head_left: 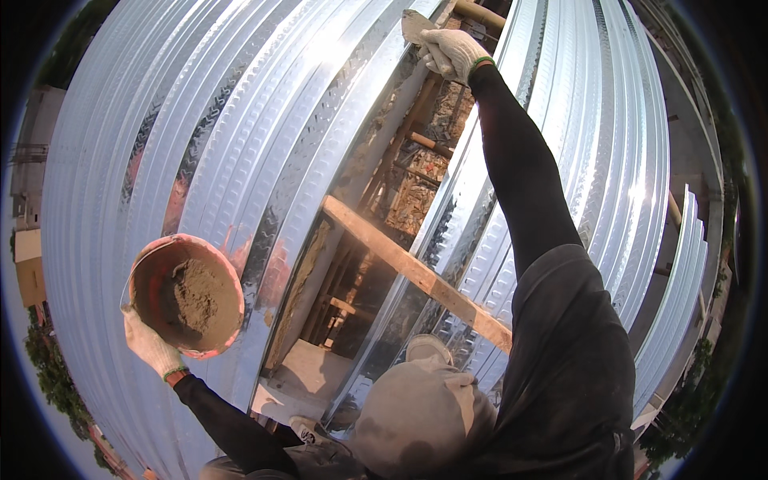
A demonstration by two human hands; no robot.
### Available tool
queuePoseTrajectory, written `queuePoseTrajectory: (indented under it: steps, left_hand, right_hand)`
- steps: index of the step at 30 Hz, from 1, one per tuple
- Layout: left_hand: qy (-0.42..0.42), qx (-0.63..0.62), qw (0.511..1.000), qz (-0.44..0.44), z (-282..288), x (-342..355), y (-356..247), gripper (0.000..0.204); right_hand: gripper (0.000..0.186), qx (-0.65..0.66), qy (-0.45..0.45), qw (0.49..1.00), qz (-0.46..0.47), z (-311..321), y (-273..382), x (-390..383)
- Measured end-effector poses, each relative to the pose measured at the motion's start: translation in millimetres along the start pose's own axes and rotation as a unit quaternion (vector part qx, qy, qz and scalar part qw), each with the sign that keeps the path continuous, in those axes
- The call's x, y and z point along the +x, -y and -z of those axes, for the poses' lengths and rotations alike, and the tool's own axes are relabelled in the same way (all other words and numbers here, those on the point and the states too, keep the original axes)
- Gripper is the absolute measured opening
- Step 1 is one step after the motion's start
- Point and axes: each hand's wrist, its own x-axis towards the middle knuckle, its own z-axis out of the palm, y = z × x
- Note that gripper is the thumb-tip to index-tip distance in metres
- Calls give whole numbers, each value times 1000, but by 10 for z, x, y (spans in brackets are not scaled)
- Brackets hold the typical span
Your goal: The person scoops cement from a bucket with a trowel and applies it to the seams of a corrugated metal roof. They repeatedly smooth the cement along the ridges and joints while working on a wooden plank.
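Note:
My left hand point(150, 342), in a white knit glove, grips the edge of a round reddish bucket point(235, 282). Wet grey-brown mortar point(196, 298) is heaped inside it. Stretched far forward, my gloved right hand point(452, 53) is closed around a trowel point(415, 26), its blade pointing left at the edge of a ribbed metal sheet. Below that hand runs a long gap between the sheets, with a mortar-smeared concrete edge point(352, 188) on its left side.
Shiny ribbed metal sheets point(264, 120) spread on both sides of the gap. A wooden plank point(416, 276) lies slantwise across it. Down inside show bamboo poles point(430, 145) and rubble. My bent knee point(416, 412) is close at the bottom; more sheets point(676, 296) lie at far right.

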Motion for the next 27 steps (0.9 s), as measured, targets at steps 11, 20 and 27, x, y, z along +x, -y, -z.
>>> queuePoseTrajectory:
  steps: [11,20,27]
  left_hand:
    - [-11,25,1000,16,-142,-84,-198,51]
    - [-26,33,999,1,-129,-116,-142,50]
    - [-31,49,998,2,-110,-103,-170,49]
  right_hand:
    - [15,595,-46,798,-77,-1305,-336,432]
    - [20,648,-120,749,-65,-1441,-341,1040]
    - [31,522,-134,842,-23,-1374,-498,343]
